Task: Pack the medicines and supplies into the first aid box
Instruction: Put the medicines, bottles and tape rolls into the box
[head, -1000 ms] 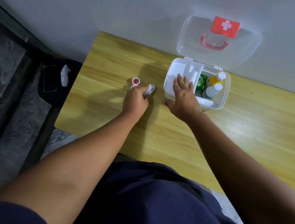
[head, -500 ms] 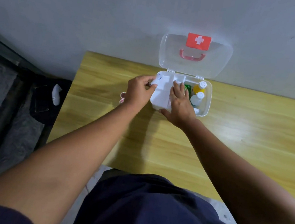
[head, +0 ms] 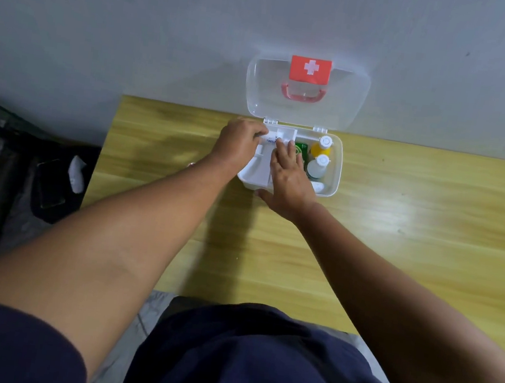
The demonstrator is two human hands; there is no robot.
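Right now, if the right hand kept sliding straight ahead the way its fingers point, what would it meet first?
Probably the small white tube that the left hand holds at the tray's far end; the right hand's fingertips look at or almost on it. Depth is unclear.

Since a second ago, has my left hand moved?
Yes. The left hand has gone from the bare table left of the first aid box to over the box's back left compartment.

Red handle (head: 301,93), yellow bottle (head: 320,148)

Open first aid box (head: 332,182) holds bottles; small white tube (head: 271,136) at its rim.
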